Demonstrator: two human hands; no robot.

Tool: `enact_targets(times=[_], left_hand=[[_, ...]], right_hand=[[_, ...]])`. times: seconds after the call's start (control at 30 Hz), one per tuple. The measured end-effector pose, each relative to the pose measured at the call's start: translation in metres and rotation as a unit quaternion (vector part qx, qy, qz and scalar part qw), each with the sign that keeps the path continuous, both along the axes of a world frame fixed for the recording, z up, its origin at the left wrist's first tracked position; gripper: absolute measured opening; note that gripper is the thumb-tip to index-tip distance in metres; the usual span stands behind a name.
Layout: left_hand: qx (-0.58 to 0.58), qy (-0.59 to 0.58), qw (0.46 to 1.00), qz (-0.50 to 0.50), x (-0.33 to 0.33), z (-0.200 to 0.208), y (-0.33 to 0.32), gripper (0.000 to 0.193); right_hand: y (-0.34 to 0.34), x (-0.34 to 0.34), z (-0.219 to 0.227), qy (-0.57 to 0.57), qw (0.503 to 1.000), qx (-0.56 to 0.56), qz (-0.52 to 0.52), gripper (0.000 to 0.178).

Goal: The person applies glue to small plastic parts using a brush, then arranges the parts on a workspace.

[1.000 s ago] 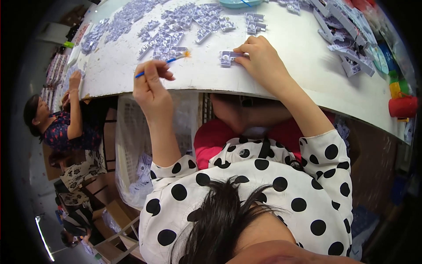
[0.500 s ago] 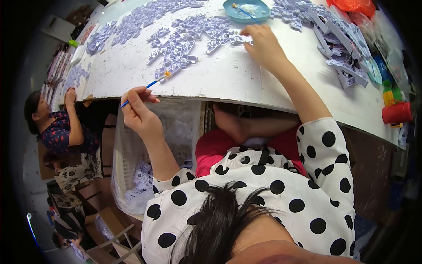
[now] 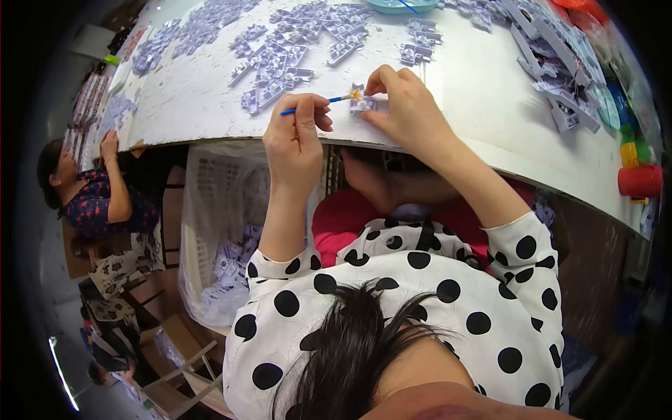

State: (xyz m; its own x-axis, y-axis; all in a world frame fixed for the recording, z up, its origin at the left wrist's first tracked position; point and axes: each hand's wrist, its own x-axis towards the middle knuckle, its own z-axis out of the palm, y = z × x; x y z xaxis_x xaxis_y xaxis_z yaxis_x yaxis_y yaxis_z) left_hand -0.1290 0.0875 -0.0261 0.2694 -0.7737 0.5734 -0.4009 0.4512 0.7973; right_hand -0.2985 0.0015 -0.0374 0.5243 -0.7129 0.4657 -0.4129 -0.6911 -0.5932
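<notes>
My left hand (image 3: 294,140) is closed around a thin blue brush (image 3: 334,100) with orange bristles. The bristles touch a small pale-lavender plastic part (image 3: 362,106) near the table's front edge. My right hand (image 3: 416,115) grips that part from the right, thumb at the near side and fingers at the far side. Several similar plastic parts (image 3: 280,66) lie spread to the left of the hands and beyond them. A short group of parts (image 3: 418,42) lies just past my right hand.
A teal bowl (image 3: 383,5) with a blue stick stands at the far edge of view. Longer lavender housings (image 3: 542,59) are heaped at the right, near a red cup (image 3: 639,180). Below the table stands a plastic-lined crate (image 3: 192,238). Another person (image 3: 98,189) sits at the left.
My left hand has brought the brush rightward to the part. My right hand has come nearer from beside the bowl and now grips a part. The bowl sits higher in view.
</notes>
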Motion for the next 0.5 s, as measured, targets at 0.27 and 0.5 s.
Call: enact_targets(times=[0.27,0.5], left_hand=[[0.064,-0.087,0.994,0.013,-0.007,-0.001,-0.002,0.019],[0.052,-0.121,0.991,-0.002,-0.003,0.007,0.002,0.018]], right_hand=[[0.007,-0.006,-0.018,-0.072,0.997,0.010,-0.027,0.036],[0.009,-0.003,-0.016,-0.077,0.997,0.019,-0.016,0.035]])
